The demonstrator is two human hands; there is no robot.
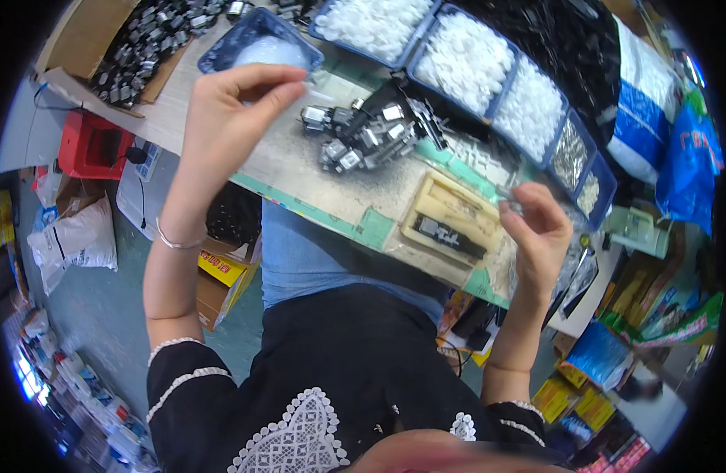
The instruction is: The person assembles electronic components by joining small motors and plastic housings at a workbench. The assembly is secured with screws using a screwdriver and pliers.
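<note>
My left hand (229,118) is raised over the left part of the bench, in front of a blue bin (213,59) with a cloudy plastic bag. Its thumb and forefinger pinch together; what lies between them is too small to make out. My right hand (544,236) pinches a small shiny piece (505,194) beside a cream-coloured fixture block (426,197). A black part (449,236) with silvery metal bits lies in the block's recess. Between my hands sits a pile of black parts with silver metal ends (363,138).
Blue bins of small white plastic parts (465,59) line the back, with a bin of silvery pieces (569,154) to the right. A cardboard box (83,39) and more black-and-silver parts (154,47) are at the far left. Green tape (371,225) marks the front edge.
</note>
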